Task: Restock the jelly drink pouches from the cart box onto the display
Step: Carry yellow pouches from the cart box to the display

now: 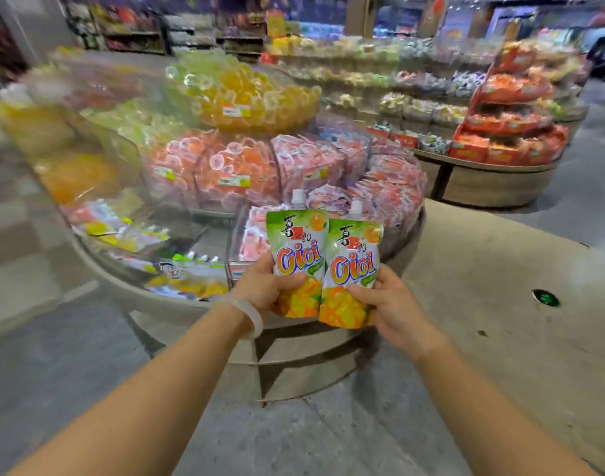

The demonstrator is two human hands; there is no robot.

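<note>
Two mango jelly drink pouches stand upright side by side in front of me, green and orange with white spouts. My left hand (265,286) grips the left pouch (299,249) at its lower half. My right hand (387,304) grips the right pouch (354,266) the same way. Both pouches are held above the front rim of the round tiered display (177,300). Its lower front bin (187,273) holds a few similar green and yellow pouches behind a clear wall. The cart box is not in view.
Higher tiers of the display carry heaps of orange, pink and yellow jelly cups (239,94) and pink packets (390,187). A second round stand with red boxes (507,139) is at the right. Grey floor (500,321) lies around the base.
</note>
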